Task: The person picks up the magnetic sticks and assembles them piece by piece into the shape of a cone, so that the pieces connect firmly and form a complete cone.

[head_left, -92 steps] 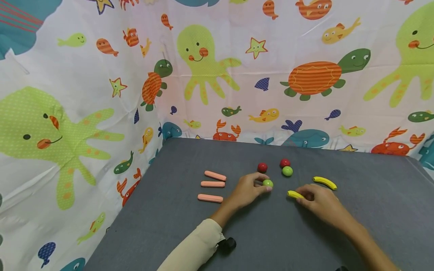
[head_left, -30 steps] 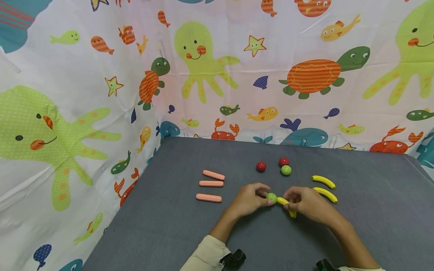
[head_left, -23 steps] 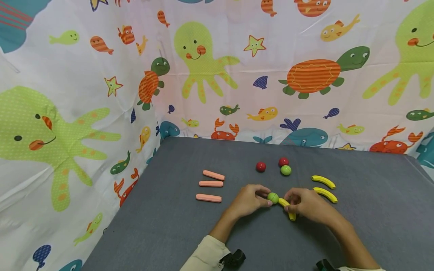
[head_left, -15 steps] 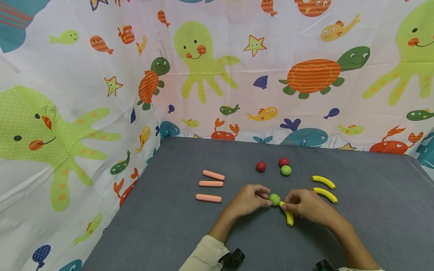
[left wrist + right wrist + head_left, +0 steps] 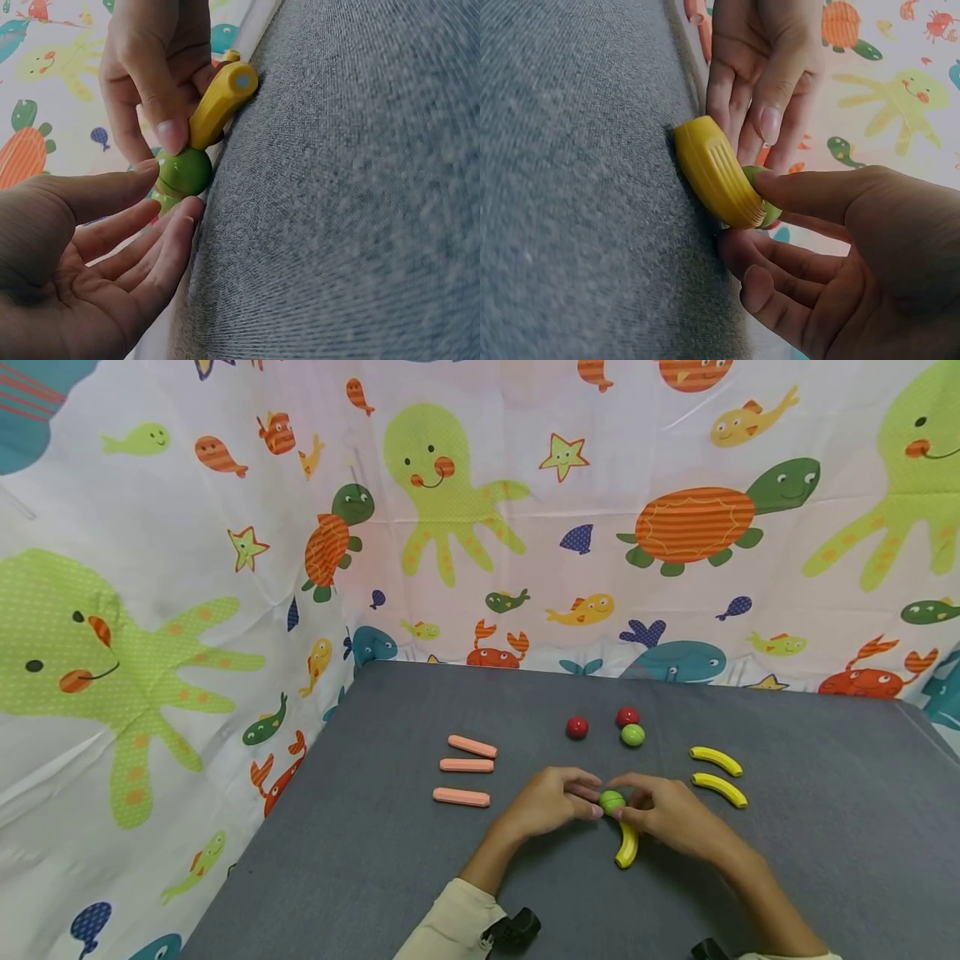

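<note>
Cream sleeves, two: the left one (image 5: 453, 922) well in view, the right one (image 5: 791, 957) only as a strip at the near edge. Black wrist devices, two: one at the left cuff (image 5: 516, 928), one at the right (image 5: 708, 950).

Yellow curved pieces, three in all. The nearest yellow piece (image 5: 627, 846) lies on the grey surface (image 5: 360, 868), its far end against the nearer green ball (image 5: 612, 802).

Hands, two. Right hand (image 5: 663, 806): thumb on the nearer green ball, fingers curled behind it — a pinch. Left hand (image 5: 555, 797): fingers extended and loose, thumb apart from them, gripping nothing; its fingertips are just beside the same ball, contact uncertain.

Sausage-shaped pieces, three, pinkish orange, to the left of the hands: one nearer (image 5: 461, 797), one in the middle (image 5: 467, 766), one farther and slightly slanted (image 5: 472, 746).

Remaining yellow pieces, two, to the right of the hands: one nearer (image 5: 719, 791), one farther (image 5: 716, 762), roughly parallel and apart.

Green balls, two in all; the farther green ball (image 5: 632, 735) sits just in front of a red ball (image 5: 627, 717).

Red balls, two: the one named, and a second red ball (image 5: 577, 727) to its left, apart.

Backdrop cloth (image 5: 465, 618), behind the surface and along its left — white, printed with sea creatures, among them three octopuses and two turtles.
</note>
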{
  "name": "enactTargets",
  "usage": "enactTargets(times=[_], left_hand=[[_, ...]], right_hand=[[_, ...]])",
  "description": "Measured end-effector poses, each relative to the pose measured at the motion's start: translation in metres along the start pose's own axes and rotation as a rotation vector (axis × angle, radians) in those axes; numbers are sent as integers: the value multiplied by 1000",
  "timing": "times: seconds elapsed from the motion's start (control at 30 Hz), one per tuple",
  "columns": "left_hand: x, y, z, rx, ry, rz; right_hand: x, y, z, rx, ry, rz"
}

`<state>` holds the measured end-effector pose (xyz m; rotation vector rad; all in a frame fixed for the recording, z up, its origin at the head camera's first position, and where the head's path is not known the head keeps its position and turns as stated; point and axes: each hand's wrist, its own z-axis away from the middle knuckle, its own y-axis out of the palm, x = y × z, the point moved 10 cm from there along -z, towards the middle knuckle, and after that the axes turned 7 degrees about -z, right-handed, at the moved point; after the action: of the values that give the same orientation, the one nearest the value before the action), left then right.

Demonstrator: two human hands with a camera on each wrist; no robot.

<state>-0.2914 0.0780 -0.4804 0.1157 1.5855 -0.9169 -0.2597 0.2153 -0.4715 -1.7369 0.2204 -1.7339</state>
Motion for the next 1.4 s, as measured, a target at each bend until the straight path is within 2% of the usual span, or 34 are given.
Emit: enactTargets(times=[0.23, 0.47, 0.73, 1.07, 1.2, 1.4], left_hand=[[-3, 1, -1, 15, 16, -26], [-3, 3, 0, 26, 23, -28], [-6, 9, -1, 47, 52, -42], [-9, 14, -1, 50, 81, -119], [-10, 14, -1, 49, 83, -132], [-9, 15, -1, 39, 69, -120]], right_hand=[[-6, -1, 2, -25, 88, -33], [-3, -5, 3, -24, 61, -59], [-4, -3, 4, -15, 87, -90], [-3, -1, 5, 61, 72, -157], [-6, -14, 7, 6, 86, -161], [-9, -48, 14, -169, 63, -62]])
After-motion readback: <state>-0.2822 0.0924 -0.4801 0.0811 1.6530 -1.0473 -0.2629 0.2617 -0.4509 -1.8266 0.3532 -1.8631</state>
